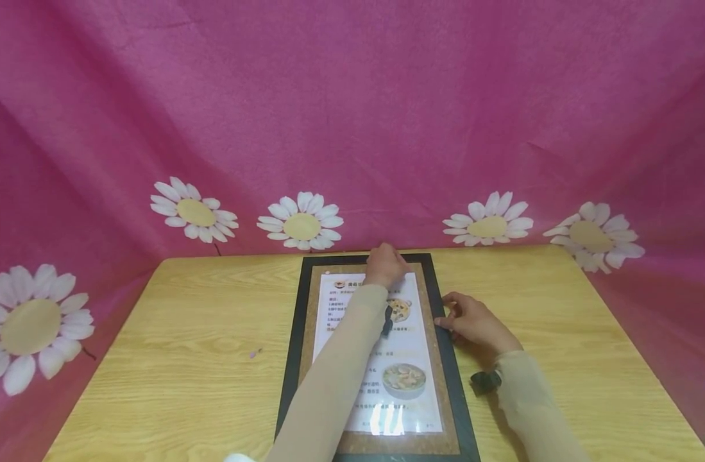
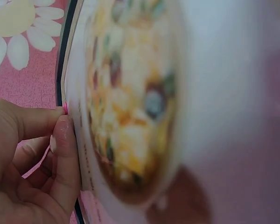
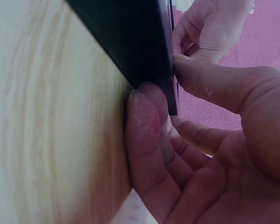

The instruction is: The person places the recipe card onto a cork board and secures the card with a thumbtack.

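Observation:
A cork board (image 1: 381, 444) in a black frame lies on the table with a laminated recipe sheet (image 1: 398, 410) on it. At the sheet's upper right corner my left hand (image 1: 383, 265) pinches a small pink pushpin (image 2: 65, 108) between thumb and forefinger. The pin's point is hidden. Further down the right side, my right hand (image 1: 473, 321) holds the black frame (image 3: 140, 42), thumb on its face and curled fingers against its outer side. My left forearm covers part of the sheet's text. A small pale pin head (image 1: 327, 273) shows at the sheet's upper left corner.
The light wood table (image 1: 173, 359) extends to both sides of the board. A tiny pinkish item (image 1: 255, 353) lies on it to the left. A pink cloth (image 1: 352, 128) with daisies hangs behind the table's back edge and along both sides.

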The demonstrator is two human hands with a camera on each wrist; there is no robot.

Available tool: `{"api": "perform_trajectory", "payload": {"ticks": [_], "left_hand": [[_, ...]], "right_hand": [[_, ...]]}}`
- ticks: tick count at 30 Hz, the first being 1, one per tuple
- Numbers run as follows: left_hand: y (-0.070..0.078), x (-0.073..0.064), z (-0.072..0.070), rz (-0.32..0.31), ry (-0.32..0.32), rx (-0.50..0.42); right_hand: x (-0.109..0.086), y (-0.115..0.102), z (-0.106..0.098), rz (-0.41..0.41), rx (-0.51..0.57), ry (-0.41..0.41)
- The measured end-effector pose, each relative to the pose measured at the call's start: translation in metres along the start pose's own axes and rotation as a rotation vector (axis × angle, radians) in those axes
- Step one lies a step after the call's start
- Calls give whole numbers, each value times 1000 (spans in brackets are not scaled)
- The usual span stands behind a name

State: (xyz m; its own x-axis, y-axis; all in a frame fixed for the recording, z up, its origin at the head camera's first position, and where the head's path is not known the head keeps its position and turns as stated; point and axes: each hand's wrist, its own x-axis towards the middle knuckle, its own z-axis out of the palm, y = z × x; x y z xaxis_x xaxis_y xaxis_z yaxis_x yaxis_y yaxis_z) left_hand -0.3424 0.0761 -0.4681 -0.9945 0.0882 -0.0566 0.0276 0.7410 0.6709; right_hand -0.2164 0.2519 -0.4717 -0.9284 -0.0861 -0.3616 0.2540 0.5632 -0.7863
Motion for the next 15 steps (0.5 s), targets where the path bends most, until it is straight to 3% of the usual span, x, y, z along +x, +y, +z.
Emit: {"api": "perform_trajectory", "payload": {"ticks": [7, 12, 15], "left_hand": [[-5, 1, -1, 24, 29, 63], [-3, 0, -3, 23, -3, 33], [-4, -2, -6, 56, -13, -16]], "right_hand": [[-1, -1, 3, -10, -2, -1], [0, 1, 1, -23, -5, 1], [1, 3, -1, -27, -12, 5]]}}
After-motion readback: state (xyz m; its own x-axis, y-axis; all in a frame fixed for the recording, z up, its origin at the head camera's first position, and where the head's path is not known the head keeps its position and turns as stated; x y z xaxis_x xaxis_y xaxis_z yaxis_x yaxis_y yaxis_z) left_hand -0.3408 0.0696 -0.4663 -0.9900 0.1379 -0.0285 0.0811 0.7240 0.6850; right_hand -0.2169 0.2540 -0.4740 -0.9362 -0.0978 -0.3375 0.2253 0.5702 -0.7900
